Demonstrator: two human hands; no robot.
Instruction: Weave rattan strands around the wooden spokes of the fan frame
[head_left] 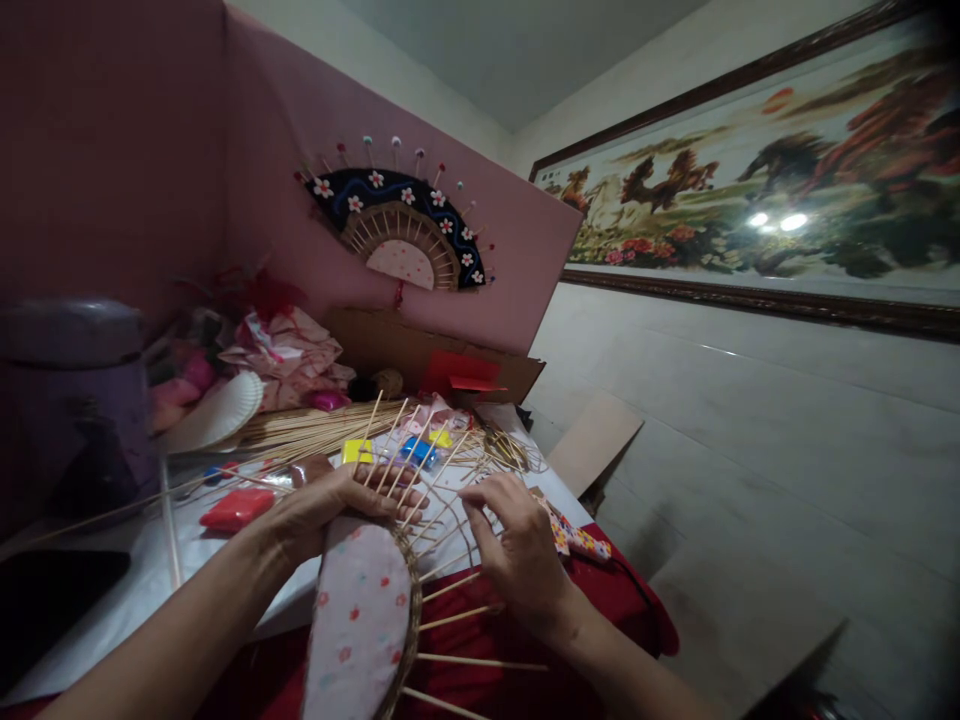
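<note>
A half-made fan (364,610) has a half-round base covered in white cloth with small red flowers, a woven brown edge, and several thin wooden sticks (465,614) spreading outward. My left hand (360,492) grips it by the upper sticks, fingers behind them and thumb in front. To its right, my right hand (517,535) has thumb and forefinger pinched together at a thin brown strand (468,530) that loops among the sticks. The exact pinch point is partly hidden by the fingers.
A finished dark fan with white flowers (409,200) hangs on the pink board. Behind my hands lie a bundle of sticks (300,432), yellow (357,451), blue (418,453) and red (238,510) packets. A glue gun with a patterned handle (581,540) lies right; a purple container (75,410) stands left.
</note>
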